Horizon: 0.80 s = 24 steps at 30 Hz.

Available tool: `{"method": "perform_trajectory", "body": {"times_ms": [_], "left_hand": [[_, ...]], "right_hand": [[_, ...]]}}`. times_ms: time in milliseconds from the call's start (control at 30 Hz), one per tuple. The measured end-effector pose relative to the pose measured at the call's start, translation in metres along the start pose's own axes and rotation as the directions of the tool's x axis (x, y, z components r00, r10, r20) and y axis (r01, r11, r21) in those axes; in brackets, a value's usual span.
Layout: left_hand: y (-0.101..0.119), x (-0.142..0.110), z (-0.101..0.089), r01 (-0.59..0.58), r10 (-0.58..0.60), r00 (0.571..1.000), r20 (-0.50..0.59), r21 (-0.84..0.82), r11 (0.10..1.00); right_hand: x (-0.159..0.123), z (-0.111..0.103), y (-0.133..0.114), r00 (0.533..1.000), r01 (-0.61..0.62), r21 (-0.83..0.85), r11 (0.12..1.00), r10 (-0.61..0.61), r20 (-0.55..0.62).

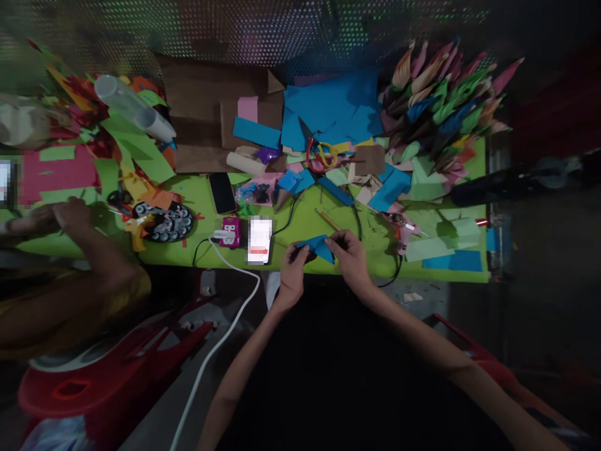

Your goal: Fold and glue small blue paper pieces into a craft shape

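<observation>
My left hand point(293, 270) and my right hand point(350, 255) both pinch a small folded piece of blue paper point(319, 245) just above the near edge of the green table point(300, 216). The left fingers close on its left corner, the right fingers on its right side. A pencil point(327, 219) lies on the table just behind the paper. Further back sit a stack of blue paper sheets point(334, 106) and scissors with red and yellow handles point(320, 154).
A heap of folded coloured paper cones point(441, 100) fills the back right. A dark phone point(222, 192), a pink device point(230, 231) with a white cable point(220, 338) and a round tray point(165, 222) lie to the left. Another person's arm point(84, 238) reaches in at left. Red stools stand below.
</observation>
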State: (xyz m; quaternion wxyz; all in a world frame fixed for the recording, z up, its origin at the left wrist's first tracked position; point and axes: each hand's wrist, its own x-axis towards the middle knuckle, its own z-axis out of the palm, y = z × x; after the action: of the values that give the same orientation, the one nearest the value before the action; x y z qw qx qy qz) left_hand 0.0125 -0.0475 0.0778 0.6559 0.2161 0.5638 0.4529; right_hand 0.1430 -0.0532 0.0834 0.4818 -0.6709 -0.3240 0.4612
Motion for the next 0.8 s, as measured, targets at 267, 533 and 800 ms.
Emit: {"method": "perform_trajectory", "body": {"times_ms": [267,533,800], "left_hand": [[0.0,0.002,0.003,0.024,-0.024,1.0,0.003,0.004,1.0],[0.007,0.002,0.004,0.012,-0.012,1.0,0.01,0.006,1.0],[0.013,0.004,0.003,-0.024,0.024,1.0,0.007,-0.019,1.0]], "right_hand": [[0.004,-0.003,0.0,0.995,-0.012,0.048,0.999,0.007,0.095],[0.005,-0.002,0.006,0.995,-0.065,0.075,0.995,0.058,0.084],[0.005,-0.003,0.006,0.994,-0.072,0.061,0.996,0.067,0.091]]}}
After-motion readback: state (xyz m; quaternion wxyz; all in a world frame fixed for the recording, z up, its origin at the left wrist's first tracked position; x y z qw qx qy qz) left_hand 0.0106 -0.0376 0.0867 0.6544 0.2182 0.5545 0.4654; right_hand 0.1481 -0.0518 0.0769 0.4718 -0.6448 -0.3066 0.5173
